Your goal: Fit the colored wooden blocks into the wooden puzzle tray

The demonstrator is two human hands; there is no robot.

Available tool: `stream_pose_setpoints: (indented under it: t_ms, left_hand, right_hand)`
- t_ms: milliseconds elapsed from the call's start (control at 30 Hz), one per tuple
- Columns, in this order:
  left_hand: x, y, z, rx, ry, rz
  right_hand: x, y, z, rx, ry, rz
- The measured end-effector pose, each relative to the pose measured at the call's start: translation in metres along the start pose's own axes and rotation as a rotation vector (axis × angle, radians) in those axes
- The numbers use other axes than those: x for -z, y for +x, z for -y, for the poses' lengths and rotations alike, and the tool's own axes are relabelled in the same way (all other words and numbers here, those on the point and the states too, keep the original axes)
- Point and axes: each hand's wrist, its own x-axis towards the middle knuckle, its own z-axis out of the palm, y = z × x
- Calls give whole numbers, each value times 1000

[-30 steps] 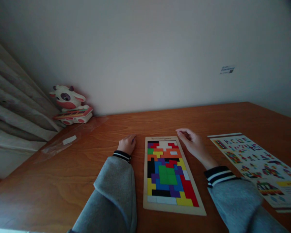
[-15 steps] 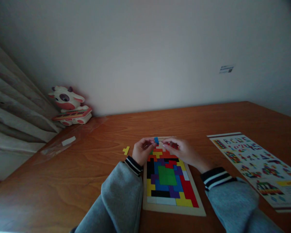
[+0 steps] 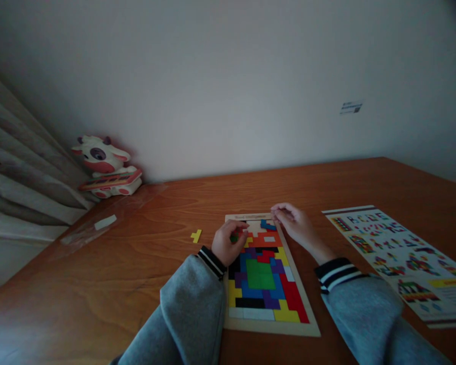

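A wooden puzzle board (image 3: 273, 328) lies on the table, its lower part filled with coloured block pieces and its top part showing pale bare wood. Near the top right corner is a blue puzzle piece (image 3: 268, 225), slightly tilted. My right hand (image 3: 294, 223) is at that corner, fingertips pinched together against the right end of the blue piece; the exact contact is hard to see. Over the board's upper left is my left hand (image 3: 230, 242), thumb and index finger curved but apart, with nothing visible between the tips. It hides some pieces beneath.
A yellow puzzle piece (image 3: 196, 235) lies on the table left of the board. To the right is a printed pattern sheet (image 3: 395, 263). A cow-shaped toy keyboard (image 3: 110, 170) stands at the back left by the curtain (image 3: 26, 167), with clear plastic film (image 3: 83, 235) before it.
The blue piece has gone from between my two hands to the board's top right. My right hand has moved right and slightly up; my left hand has lowered and let go of the piece.
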Motion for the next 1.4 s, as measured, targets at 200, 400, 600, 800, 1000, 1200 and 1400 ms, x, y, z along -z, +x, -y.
stream_pose_setpoints:
  t_ms: [200, 400, 600, 800, 1000, 1200, 1400]
  left_hand:
    - [-2, -1, 3, -92, 37, 38]
    - [-4, -2, 2, -63, 54, 58]
    - [-3, -2, 0, -1, 61, 70]
    - [-3, -2, -2, -9, 71, 69]
    - [-2, -1, -2, -7, 84, 79]
    - [-2, -1, -2, -2, 89, 99]
    - [-1, 0, -6, -1, 108, 98]
  right_hand:
    - [6, -2, -7, 145, -430, 90]
    - [0, -3, -11, 186, -565, 209]
    - [2, -4, -7, 208, -565, 239]
    - [2, -4, -4, 274, -649, 160]
    - [1, -2, -6, 202, -618, 71]
    - [4, -1, -7, 111, -433, -95]
    - [5, 1, -6, 217, -425, -159]
